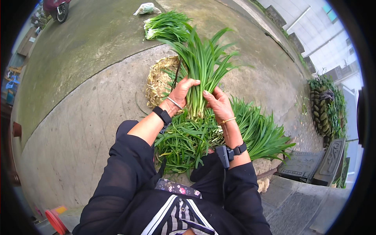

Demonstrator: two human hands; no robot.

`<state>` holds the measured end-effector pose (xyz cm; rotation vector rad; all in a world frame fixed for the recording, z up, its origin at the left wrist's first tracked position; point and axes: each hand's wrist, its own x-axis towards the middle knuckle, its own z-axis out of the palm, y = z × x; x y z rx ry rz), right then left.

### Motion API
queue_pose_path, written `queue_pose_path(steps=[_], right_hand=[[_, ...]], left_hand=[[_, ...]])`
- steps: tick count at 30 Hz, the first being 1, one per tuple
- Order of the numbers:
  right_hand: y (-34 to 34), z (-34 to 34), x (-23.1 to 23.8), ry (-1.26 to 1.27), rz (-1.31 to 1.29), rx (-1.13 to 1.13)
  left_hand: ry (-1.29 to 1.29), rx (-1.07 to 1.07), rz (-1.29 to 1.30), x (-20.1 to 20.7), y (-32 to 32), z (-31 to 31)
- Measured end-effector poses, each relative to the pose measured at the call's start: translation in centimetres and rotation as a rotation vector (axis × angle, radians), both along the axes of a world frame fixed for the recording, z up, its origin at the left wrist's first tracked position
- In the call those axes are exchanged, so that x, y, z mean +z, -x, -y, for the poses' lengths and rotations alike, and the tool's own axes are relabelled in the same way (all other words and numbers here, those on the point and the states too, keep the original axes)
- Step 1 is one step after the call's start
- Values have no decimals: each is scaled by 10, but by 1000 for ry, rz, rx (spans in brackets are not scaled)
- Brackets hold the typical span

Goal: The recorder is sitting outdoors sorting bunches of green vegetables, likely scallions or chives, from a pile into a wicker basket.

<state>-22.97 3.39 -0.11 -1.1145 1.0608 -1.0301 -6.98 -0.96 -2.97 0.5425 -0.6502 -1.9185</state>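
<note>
Upright in front of me stands a bunch of long-leaved greens (pixel 204 64), pale at its stem ends, between my two hands. My left hand (pixel 181 92) grips it from the left, thumb across the stems. On its right side my right hand (pixel 220 103) is closed on the lower stems, thumb toward me. Beneath them a pile of loose, trimmed green leaves (pixel 184 143) lies near my knees. To the right, more of the long greens (pixel 260 129) are heaped with their leaf tips pointing outward.
Beyond my left hand lies a round, pale straw-like bundle (pixel 158 78). Farther off on the concrete are a stack of greens (pixel 166 26) and a plastic bag (pixel 147 8). Carved dark slabs (pixel 309 162) stand at the right; a red stool-like object (pixel 56 222) is at lower left.
</note>
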Motion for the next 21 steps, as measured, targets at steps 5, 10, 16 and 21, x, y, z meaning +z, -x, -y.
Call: queue_pose_path(steps=[5, 10, 16, 21], right_hand=[[0, 7, -12, 194, -76, -123], [-10, -2, -4, 466, -640, -115], [0, 2, 0, 137, 102, -23], [-10, -4, 4, 302, 29, -111]], left_hand=[[-31, -167, -20, 1, -8, 4], [67, -73, 235, 0, -1, -2], [-57, -126, -77, 14, -2, -3], [-53, 12, -96, 7, -4, 1]])
